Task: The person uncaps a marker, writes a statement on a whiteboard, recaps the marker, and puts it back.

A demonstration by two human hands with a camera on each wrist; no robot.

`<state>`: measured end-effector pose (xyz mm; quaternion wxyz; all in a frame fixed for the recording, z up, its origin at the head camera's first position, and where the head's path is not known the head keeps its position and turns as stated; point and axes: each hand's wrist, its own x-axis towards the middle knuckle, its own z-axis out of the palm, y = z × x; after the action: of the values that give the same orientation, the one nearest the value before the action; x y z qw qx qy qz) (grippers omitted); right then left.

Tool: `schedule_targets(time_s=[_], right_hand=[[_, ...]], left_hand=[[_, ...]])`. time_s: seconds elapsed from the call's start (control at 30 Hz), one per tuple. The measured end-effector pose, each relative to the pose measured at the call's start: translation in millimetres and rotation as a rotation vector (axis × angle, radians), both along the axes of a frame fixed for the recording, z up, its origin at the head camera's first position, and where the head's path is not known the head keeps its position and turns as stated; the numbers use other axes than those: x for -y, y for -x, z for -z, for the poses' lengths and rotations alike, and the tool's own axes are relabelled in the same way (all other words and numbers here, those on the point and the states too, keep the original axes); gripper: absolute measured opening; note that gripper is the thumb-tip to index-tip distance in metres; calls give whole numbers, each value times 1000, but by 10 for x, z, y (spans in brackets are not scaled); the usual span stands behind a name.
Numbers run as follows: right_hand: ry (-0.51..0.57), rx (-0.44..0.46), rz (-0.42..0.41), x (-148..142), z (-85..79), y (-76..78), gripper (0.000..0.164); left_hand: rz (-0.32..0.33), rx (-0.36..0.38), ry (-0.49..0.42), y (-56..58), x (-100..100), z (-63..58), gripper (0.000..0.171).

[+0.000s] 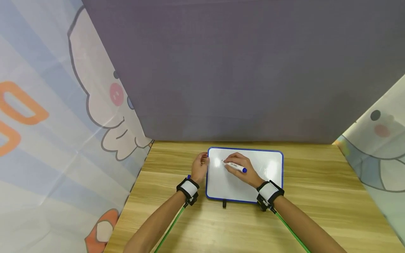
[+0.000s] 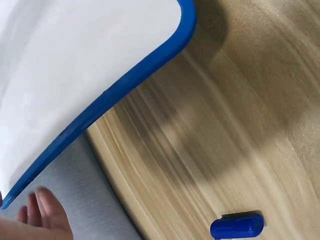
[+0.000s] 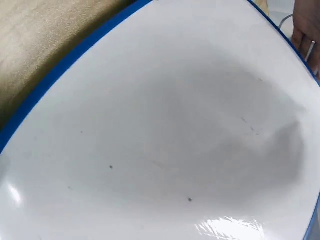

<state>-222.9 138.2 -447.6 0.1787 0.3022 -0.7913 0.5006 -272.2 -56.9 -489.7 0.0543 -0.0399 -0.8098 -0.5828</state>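
A whiteboard (image 1: 243, 186) with a blue rim lies on the wooden table. My right hand (image 1: 242, 168) is over its upper middle and pinches a white marker (image 1: 235, 166) with a blue back end. The marker's tip points left, close to a small dark mark on the white surface. My left hand (image 1: 200, 167) is at the board's left edge, thumb close to the rim and fingers loosely extended outside it. In the left wrist view, the fingers (image 2: 50, 212) stand apart from the blue rim. A blue marker cap (image 2: 237, 226) lies on the table near my left wrist.
Below the board's front edge sticks out a small black piece (image 1: 224, 203). Behind the wooden table (image 1: 310, 196) rises a grey panel (image 1: 240, 70). Cartoon-printed cloth (image 1: 47, 168) hangs at the sides. Green cables run along both forearms.
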Motion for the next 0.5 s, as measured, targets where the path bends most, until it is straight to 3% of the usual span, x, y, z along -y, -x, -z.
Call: schedule_targets(time_s=[0.17, 0.3, 0.5], right_hand=[[69, -10, 41, 36, 145, 76, 25], [111, -2, 55, 56, 164, 107, 21], [116, 34, 41, 92, 171, 134, 19]], left_hand=[[-4, -15, 32, 17, -16, 4, 27], [-1, -39, 51, 53, -22, 22, 25], [-10, -15, 9, 95, -32, 36, 23]])
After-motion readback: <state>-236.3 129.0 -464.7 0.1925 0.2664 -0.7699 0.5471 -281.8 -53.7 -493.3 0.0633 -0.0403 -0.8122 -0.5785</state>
